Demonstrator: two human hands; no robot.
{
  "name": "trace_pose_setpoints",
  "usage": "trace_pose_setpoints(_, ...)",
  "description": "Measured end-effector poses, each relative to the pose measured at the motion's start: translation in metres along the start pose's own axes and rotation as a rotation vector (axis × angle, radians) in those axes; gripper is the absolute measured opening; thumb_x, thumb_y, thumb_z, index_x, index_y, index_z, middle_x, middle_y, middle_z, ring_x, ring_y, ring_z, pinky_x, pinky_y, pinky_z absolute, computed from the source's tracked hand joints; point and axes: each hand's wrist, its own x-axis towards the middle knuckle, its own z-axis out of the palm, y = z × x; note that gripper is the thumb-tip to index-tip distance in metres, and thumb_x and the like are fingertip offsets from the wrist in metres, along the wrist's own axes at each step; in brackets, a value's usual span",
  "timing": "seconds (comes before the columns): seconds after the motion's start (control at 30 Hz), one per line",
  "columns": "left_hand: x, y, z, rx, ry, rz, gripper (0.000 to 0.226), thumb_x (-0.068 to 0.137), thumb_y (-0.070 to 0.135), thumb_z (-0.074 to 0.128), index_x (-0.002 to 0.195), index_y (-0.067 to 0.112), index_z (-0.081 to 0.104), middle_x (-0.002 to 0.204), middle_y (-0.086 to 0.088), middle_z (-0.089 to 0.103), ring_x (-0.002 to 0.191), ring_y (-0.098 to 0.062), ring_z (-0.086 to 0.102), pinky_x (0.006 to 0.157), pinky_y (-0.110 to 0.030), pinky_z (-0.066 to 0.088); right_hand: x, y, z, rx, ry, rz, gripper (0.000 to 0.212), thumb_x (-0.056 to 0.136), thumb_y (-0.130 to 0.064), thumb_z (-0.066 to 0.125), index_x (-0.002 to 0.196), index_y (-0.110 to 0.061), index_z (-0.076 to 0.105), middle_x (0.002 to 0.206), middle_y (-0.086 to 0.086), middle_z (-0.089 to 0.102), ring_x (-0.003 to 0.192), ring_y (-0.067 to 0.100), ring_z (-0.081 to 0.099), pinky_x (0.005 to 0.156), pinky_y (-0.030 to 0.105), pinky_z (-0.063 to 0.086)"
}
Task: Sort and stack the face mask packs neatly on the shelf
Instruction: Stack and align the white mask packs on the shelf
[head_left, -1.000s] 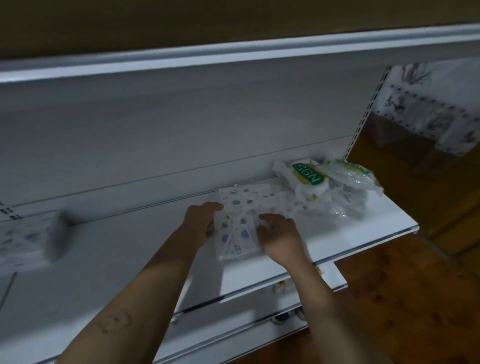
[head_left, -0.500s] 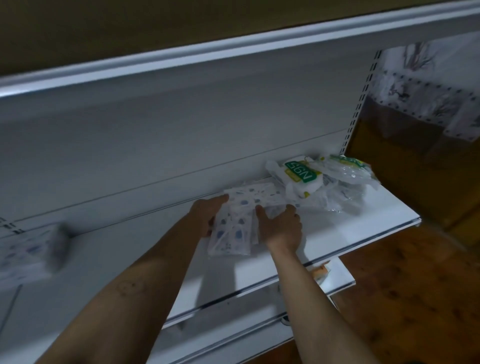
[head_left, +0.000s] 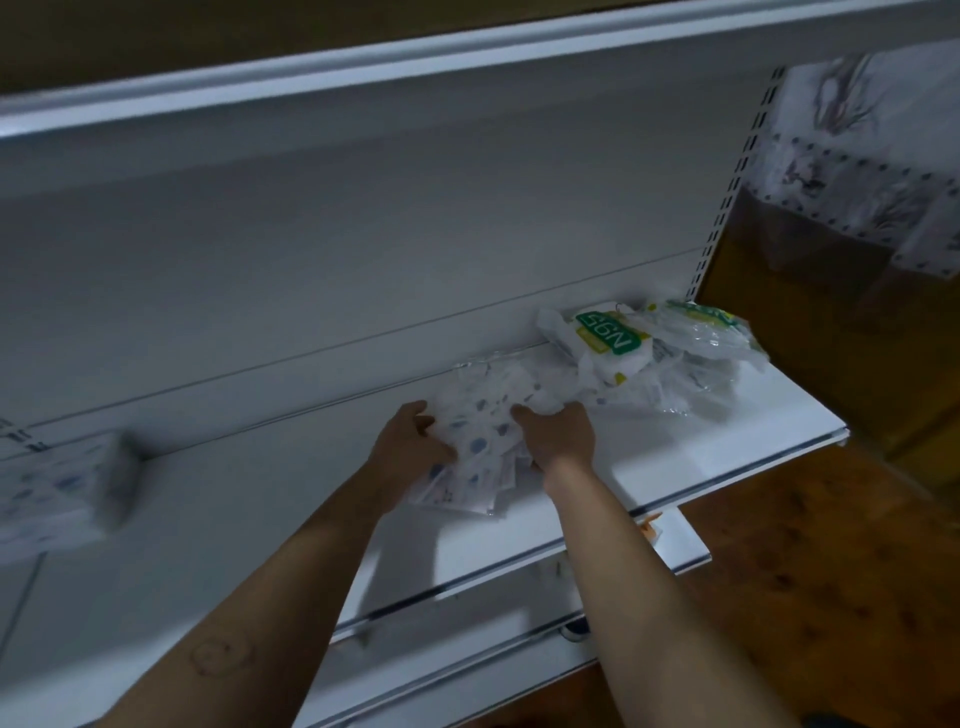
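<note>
A bundle of white mask packs with blue dots (head_left: 480, 447) lies on the white shelf (head_left: 691, 452). My left hand (head_left: 413, 441) grips its left side and my right hand (head_left: 558, 441) grips its right side, fingers curled over the packs. Behind my right hand, more dotted packs trail toward a loose pile of N95 mask packs with green labels (head_left: 613, 340) and clear wrappers at the shelf's right end. A neat block of dotted packs (head_left: 62, 488) stands at the far left, blurred.
Above runs an upper white shelf (head_left: 467, 67). Lower shelves (head_left: 680, 540) jut out under my arms. The shelf's right edge ends at a perforated upright (head_left: 727, 208), with brown wooden floor (head_left: 831, 597) beyond.
Both hands have slid a little farther in along the bundle toward the back wall. The bundle looks more fanned at its near end.
</note>
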Motion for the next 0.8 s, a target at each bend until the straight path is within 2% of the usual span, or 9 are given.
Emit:
trace_pose_setpoints(0.07, -0.008, -0.001, -0.005, -0.068, -0.071, 0.023, 0.080, 0.064, -0.004, 0.077, 0.135, 0.016, 0.045, 0.114, 0.000, 0.058, 0.096, -0.016, 0.057, 0.082, -0.028, 0.045, -0.001, -0.001, 0.002, -0.014, -0.031, 0.002, 0.087, 0.070, -0.034, 0.081, 0.141, -0.005, 0.040, 0.135, 0.012, 0.055, 0.116, 0.029, 0.058, 0.094, 0.044, 0.052)
trace_pose_setpoints(0.17, -0.012, 0.004, -0.009, -0.067, -0.072, 0.008, 0.056, 0.054, 0.018, 0.074, 0.107, 0.017, 0.055, 0.091, 0.006, 0.062, 0.079, -0.008, 0.059, 0.070, -0.024, 0.048, -0.001, -0.003, 0.001, -0.059, -0.119, 0.003, 0.096, 0.056, -0.031, 0.084, 0.138, -0.003, 0.045, 0.129, 0.012, 0.060, 0.107, 0.026, 0.063, 0.084, 0.043, 0.057)
trace_pose_setpoints(0.23, -0.004, 0.003, -0.009, 0.023, -0.008, 0.011, 0.038, 0.069, 0.032, 0.084, 0.099, 0.016, 0.066, 0.094, 0.000, 0.069, 0.078, -0.010, 0.063, 0.066, -0.023, 0.048, -0.003, -0.006, 0.000, -0.042, -0.168, -0.004, 0.079, 0.060, -0.023, 0.086, 0.128, 0.001, 0.053, 0.117, 0.012, 0.065, 0.093, 0.025, 0.066, 0.061, 0.033, 0.056)
trace_pose_setpoints(0.3, 0.004, 0.001, -0.008, 0.162, 0.026, 0.023, 0.045, 0.077, 0.041, 0.080, 0.109, 0.012, 0.067, 0.108, -0.005, 0.069, 0.086, -0.015, 0.064, 0.063, -0.020, 0.047, -0.002, -0.010, 0.002, 0.044, -0.188, -0.010, 0.063, 0.067, -0.019, 0.084, 0.120, 0.002, 0.058, 0.111, 0.013, 0.067, 0.092, 0.027, 0.067, 0.051, 0.028, 0.050)
trace_pose_setpoints(0.37, 0.010, -0.003, -0.004, 0.294, 0.014, 0.040, 0.069, 0.070, 0.049, 0.082, 0.122, 0.008, 0.063, 0.119, -0.006, 0.066, 0.102, -0.022, 0.064, 0.078, -0.027, 0.053, -0.002, -0.012, 0.010, 0.154, -0.200, 0.010, 0.069, 0.060, -0.024, 0.088, 0.116, 0.004, 0.062, 0.109, 0.015, 0.069, 0.092, 0.029, 0.069, 0.059, 0.032, 0.056)
trace_pose_setpoints(0.47, 0.006, -0.007, 0.000, 0.276, 0.055, 0.086, 0.056, 0.074, 0.044, 0.077, 0.117, 0.010, 0.066, 0.114, -0.008, 0.069, 0.102, -0.025, 0.065, 0.091, -0.039, 0.054, -0.001, -0.006, 0.026, 0.159, -0.261, 0.010, 0.099, 0.032, -0.035, 0.093, 0.116, 0.006, 0.061, 0.104, 0.017, 0.070, 0.089, 0.029, 0.070, 0.073, 0.043, 0.060)
trace_pose_setpoints(0.57, -0.003, -0.014, -0.003, 0.176, 0.048, 0.111, 0.042, 0.082, 0.029, 0.075, 0.121, 0.017, 0.063, 0.113, -0.003, 0.069, 0.101, -0.022, 0.066, 0.092, -0.042, 0.054, -0.016, -0.007, 0.026, 0.195, -0.326, 0.030, 0.045, 0.060, -0.006, 0.087, 0.099, 0.007, 0.068, 0.096, 0.021, 0.071, 0.087, 0.032, 0.070, 0.076, 0.044, 0.059)
trace_pose_setpoints(0.7, -0.013, -0.025, -0.014, 0.038, 0.094, 0.123, 0.086, 0.058, 0.042, 0.079, 0.137, 0.027, 0.049, 0.128, 0.001, 0.055, 0.116, -0.019, 0.057, 0.100, -0.043, 0.049, -0.025, -0.003, 0.030, 0.299, -0.394, 0.012, 0.034, 0.061, 0.009, 0.080, 0.093, 0.006, 0.069, 0.099, 0.028, 0.070, 0.085, 0.037, 0.069, 0.082, 0.059, 0.055)
trace_pose_setpoints(0.8, -0.023, -0.023, -0.030, -0.116, 0.074, 0.171, 0.108, 0.052, 0.033, 0.089, 0.146, 0.022, 0.037, 0.134, 0.002, 0.054, 0.117, -0.014, 0.057, 0.101, -0.042, 0.049, -0.039, -0.010, 0.031, 0.296, -0.427, -0.128, 0.039, 0.056, 0.002, 0.083, 0.092, -0.003, 0.071, 0.097, 0.019, 0.073, 0.083, 0.029, 0.069, 0.077, 0.048, 0.057)
